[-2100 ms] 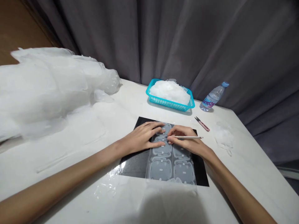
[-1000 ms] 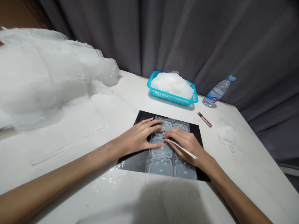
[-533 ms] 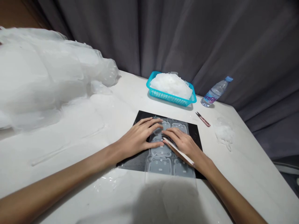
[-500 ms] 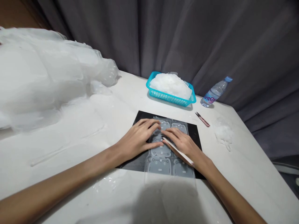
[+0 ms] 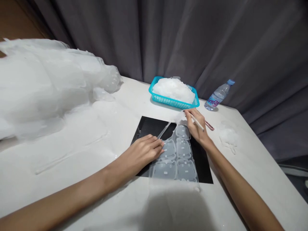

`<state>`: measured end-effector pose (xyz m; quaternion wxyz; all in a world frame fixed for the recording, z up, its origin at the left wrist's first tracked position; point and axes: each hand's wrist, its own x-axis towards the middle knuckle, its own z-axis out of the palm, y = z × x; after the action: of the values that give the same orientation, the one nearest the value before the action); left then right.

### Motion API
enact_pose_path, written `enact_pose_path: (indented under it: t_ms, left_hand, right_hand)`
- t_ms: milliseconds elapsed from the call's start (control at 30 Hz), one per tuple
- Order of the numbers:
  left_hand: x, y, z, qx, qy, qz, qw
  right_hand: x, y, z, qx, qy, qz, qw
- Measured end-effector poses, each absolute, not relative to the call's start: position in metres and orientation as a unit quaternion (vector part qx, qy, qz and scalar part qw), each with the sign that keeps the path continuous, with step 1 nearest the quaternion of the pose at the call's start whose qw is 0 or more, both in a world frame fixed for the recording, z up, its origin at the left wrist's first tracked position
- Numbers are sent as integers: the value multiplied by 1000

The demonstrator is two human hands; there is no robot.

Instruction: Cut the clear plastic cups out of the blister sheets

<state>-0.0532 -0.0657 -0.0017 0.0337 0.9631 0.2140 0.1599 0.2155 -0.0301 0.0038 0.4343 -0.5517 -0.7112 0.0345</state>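
Note:
A clear plastic sheet with rounded rectangular pieces in it lies on a black mat. My left hand rests over its left side, fingers stretched and pressing down on the sheet. At the sheet's far end my right hand is closed, with a slim white pen-like tool in it. The thumb and fingers also pinch a whitish strip of clear film, lifted and pulled taut away from the sheet. Its grip is partly hidden by the fingers.
A turquoise basket heaped with white clear pieces stands at the back, beside a water bottle. Reddish thread snips lie near my right hand. Scraps of film sit to the right; a big pile of plastic sheets covers the left.
My right hand has moved away from me to the sheet's far end and pulled up a film strip. My left hand has shifted slightly nearer to me on the sheet.

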Motion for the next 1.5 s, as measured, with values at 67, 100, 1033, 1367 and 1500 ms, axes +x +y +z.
enact_pose_path:
  t_ms: [67,100,1033,1367,1500]
  left_hand:
    - [-54,-62,3,957,236,155,73]
    - [-55,-60,6,949,251,158,110]
    - [-44,-48,10,781,367,285,418]
    - [-37,-74,2,907,259,327,63]
    - [-45,-60,4,804,383,308,336]
  right_hand:
    - [226,-24,15,-564,-700,69,432]
    - [228,-25,23,-561,-705,89,424]
    - [164,-43,40,-467,-796,271,273]
    - [183,-21,18,-603,-732,165,271]
    - [192,-21,37,-510,-733,343,290]
